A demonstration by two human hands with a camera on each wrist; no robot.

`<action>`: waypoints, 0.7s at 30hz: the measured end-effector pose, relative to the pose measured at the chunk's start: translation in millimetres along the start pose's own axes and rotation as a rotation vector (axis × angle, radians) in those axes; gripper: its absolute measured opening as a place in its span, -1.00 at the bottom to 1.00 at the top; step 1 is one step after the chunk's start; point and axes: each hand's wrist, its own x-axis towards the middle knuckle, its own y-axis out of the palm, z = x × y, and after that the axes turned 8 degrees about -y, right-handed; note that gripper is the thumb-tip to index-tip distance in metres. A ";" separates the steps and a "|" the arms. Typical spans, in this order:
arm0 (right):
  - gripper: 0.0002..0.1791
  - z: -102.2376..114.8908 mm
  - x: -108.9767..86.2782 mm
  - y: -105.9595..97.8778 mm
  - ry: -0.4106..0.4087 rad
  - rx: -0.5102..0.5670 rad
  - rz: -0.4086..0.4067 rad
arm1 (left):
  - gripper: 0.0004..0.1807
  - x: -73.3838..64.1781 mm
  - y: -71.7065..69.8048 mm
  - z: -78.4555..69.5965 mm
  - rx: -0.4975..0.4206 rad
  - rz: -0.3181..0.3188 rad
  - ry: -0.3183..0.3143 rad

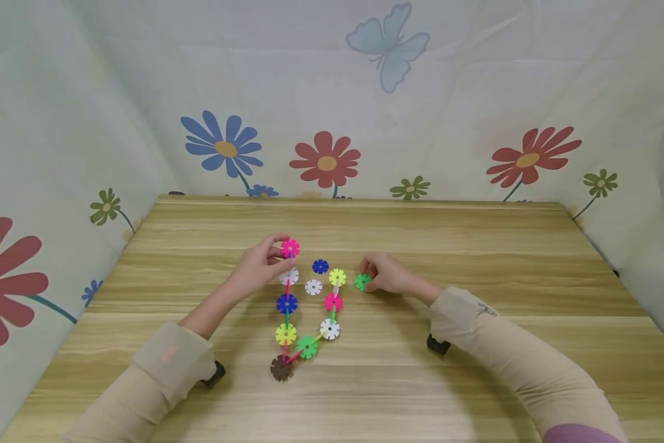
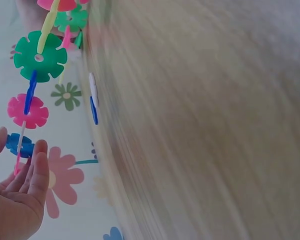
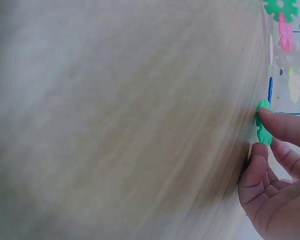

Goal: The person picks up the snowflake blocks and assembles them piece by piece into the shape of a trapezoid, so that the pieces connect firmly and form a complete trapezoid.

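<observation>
A chain of notched plastic flower discs bends in a V, with a brown disc [image 1: 281, 368] at its near end. My left hand [image 1: 256, 266] holds the far end of its left arm, beside a pink disc [image 1: 290, 248] and a white disc [image 1: 290, 276]. Between thumb and fingers in the left wrist view is a blue disc [image 2: 21, 145]. The right arm of the chain ends in a yellow disc [image 1: 337, 277]. Just right of it, my right hand [image 1: 386, 274] pinches a loose green disc [image 1: 362, 282]; the right wrist view shows this disc [image 3: 263, 123] edge-on at the thumb.
A loose blue disc [image 1: 320, 266] and a loose white disc [image 1: 313, 287] lie flat on the wooden table [image 1: 476, 246], between the chain's two arms. Behind the table hangs a flower-printed cloth [image 1: 287, 80].
</observation>
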 end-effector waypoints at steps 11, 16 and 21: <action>-0.77 0.1 -6.5 -6.0 0.075 0.153 -0.049 | -0.35 2.5 8.9 -3.8 -0.051 -0.042 -0.044; -0.78 -0.4 -7.8 -11.2 0.062 0.240 -0.103 | -0.36 3.2 15.0 -7.6 -0.065 -0.055 -0.039; -0.80 2.5 -9.3 -17.2 0.060 0.279 -0.172 | -0.38 2.9 21.4 -10.5 -0.087 -0.054 -0.042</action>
